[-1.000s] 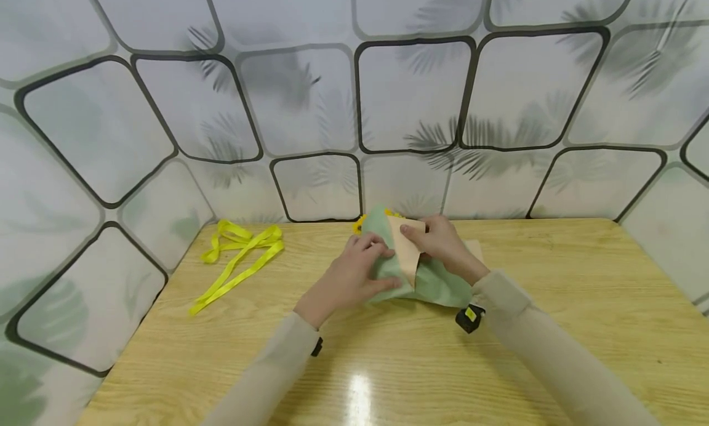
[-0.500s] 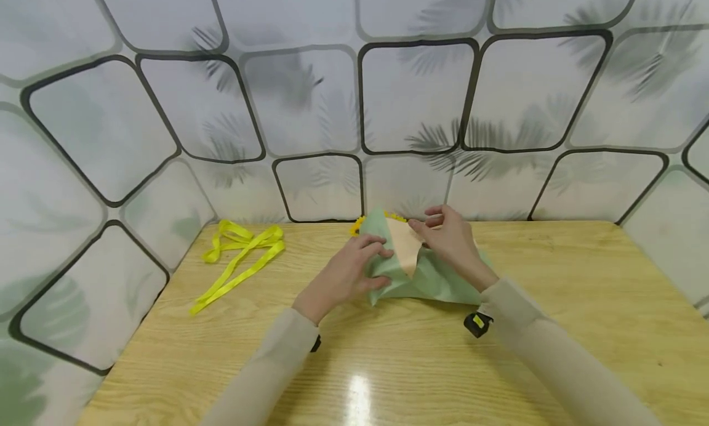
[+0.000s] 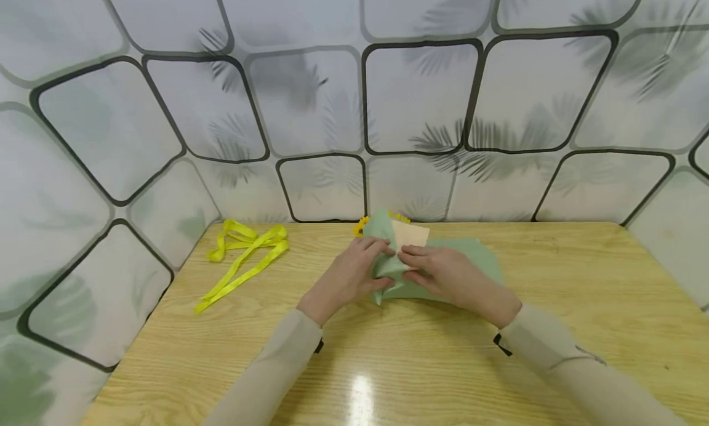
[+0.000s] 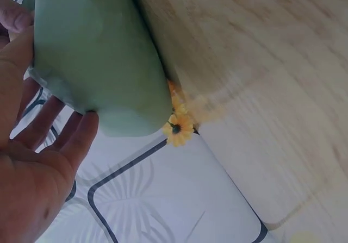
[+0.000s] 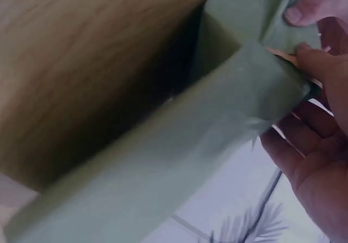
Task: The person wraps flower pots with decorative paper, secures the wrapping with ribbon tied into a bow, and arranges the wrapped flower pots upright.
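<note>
A sheet of green wrapping paper (image 3: 480, 257), with a peach inner side (image 3: 411, 234), is folded around yellow flowers (image 4: 180, 130) whose heads peek out at the far end. My left hand (image 3: 354, 272) grips the rolled part from the left, its thumb and fingers spread around the paper in the left wrist view. From the right, my right hand (image 3: 456, 277) pinches a fold of the paper close to the left fingertips. A loose green flap extends to the right beneath the right hand. The stems are hidden inside the paper.
A yellow ribbon (image 3: 246, 253) lies loosely looped at the table's back left. The wooden table (image 3: 426, 370) ends at a patterned cloth backdrop (image 3: 421, 100) behind the flowers, which also runs along the left side.
My right hand first let go of the peach corner and lifted, then came down and nearer to pinch the fold beside the left fingers. The left hand has stayed nearly in place.
</note>
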`<state>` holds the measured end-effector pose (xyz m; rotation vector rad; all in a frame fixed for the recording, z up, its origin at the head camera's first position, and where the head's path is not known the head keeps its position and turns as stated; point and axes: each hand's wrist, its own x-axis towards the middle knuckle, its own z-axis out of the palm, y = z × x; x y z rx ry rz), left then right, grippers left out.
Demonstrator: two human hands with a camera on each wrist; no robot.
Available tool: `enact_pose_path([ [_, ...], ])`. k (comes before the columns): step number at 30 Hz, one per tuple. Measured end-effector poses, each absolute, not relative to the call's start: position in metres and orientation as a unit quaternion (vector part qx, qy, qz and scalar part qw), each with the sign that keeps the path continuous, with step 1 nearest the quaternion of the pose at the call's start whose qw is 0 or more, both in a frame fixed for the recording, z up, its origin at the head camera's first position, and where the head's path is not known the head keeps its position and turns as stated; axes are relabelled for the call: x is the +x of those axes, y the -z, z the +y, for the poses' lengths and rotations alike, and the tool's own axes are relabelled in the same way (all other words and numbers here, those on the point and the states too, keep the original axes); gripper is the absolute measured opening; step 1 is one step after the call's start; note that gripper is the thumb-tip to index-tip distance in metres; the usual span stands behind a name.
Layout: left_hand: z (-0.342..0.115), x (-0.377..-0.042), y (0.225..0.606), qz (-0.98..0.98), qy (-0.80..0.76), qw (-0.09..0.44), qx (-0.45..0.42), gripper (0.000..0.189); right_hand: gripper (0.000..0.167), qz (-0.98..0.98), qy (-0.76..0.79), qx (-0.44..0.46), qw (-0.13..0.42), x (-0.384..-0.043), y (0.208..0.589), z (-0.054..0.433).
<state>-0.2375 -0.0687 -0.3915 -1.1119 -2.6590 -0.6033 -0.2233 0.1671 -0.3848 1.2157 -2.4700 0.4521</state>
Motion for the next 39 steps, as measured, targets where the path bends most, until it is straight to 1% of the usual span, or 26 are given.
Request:
enact_pose_path([
  [4,-0.07,-0.238,0.392,-0.901,0.21,0.099,-0.368,0.053,0.038,-0.876,-0.18,0.42,0.157,-0.225,0.388,0.167],
  [8,-0.071,-0.238,0.391,-0.905,0.195,0.104,-0.364,0.051,0.042,-0.873,-0.227,0.414,0.125,-0.227,0.388,0.169],
  [10,-0.07,-0.239,0.39,-0.905,0.184,0.107,-0.368,0.049,0.045,-0.874,-0.252,0.398,0.12,-0.228,0.387,0.174],
  [12,-0.069,-0.24,0.389,-0.904,0.178,0.108,-0.374,0.047,0.044,-0.881,-0.268,0.362,0.143,-0.229,0.386,0.182],
  [14,-0.068,-0.24,0.388,-0.901,0.173,0.111,-0.381,0.046,0.044,-0.899,-0.275,0.3,0.161,-0.229,0.381,0.192],
  [16,-0.067,-0.242,0.388,-0.899,0.167,0.12,-0.387,0.045,0.048,-0.925,-0.276,0.216,0.148,-0.228,0.374,0.205],
  [17,-0.067,-0.242,0.389,-0.898,0.164,0.123,-0.389,0.044,0.053,-0.938,-0.27,0.176,0.131,-0.227,0.372,0.213],
  [19,-0.066,-0.245,0.39,-0.896,0.162,0.123,-0.396,0.044,0.066,-0.96,-0.247,0.111,0.069,-0.226,0.367,0.228],
  [21,-0.064,-0.246,0.392,-0.893,0.166,0.113,-0.403,0.045,0.08,-0.971,-0.226,0.074,0.001,-0.226,0.367,0.243],
  [24,-0.061,-0.248,0.394,-0.893,0.164,0.095,-0.409,0.049,0.094,-0.964,-0.244,0.042,-0.1,-0.227,0.373,0.26],
  [26,-0.06,-0.248,0.393,-0.893,0.149,0.094,-0.414,0.058,0.103,-0.945,-0.281,0.012,-0.169,-0.228,0.377,0.268],
  [28,-0.058,-0.248,0.394,-0.893,0.098,0.114,-0.424,0.069,0.106,-0.92,-0.322,-0.019,-0.222,-0.228,0.382,0.272],
  [29,-0.057,-0.247,0.394,-0.893,0.075,0.121,-0.426,0.073,0.105,-0.91,-0.337,-0.029,-0.24,-0.228,0.384,0.273],
  [30,-0.056,-0.247,0.394,-0.894,0.051,0.126,-0.427,0.075,0.101,-0.902,-0.351,-0.031,-0.25,-0.229,0.386,0.273],
  [31,-0.055,-0.246,0.395,-0.894,0.029,0.13,-0.428,0.075,0.095,-0.897,-0.36,-0.027,-0.253,-0.23,0.388,0.273],
  [32,-0.055,-0.245,0.395,-0.894,0.011,0.133,-0.427,0.073,0.086,-0.893,-0.371,-0.021,-0.253,-0.23,0.391,0.272],
  [33,-0.054,-0.245,0.396,-0.896,0.001,0.134,-0.424,0.068,0.076,-0.89,-0.381,-0.012,-0.251,-0.231,0.393,0.272],
  [35,-0.053,-0.244,0.395,-0.903,0.006,0.118,-0.413,0.061,0.06,-0.886,-0.396,0.003,-0.242,-0.235,0.398,0.272],
  [39,-0.052,-0.244,0.395,-0.905,0.021,0.109,-0.412,0.054,0.042,-0.886,-0.414,0.013,-0.209,-0.24,0.404,0.272],
])
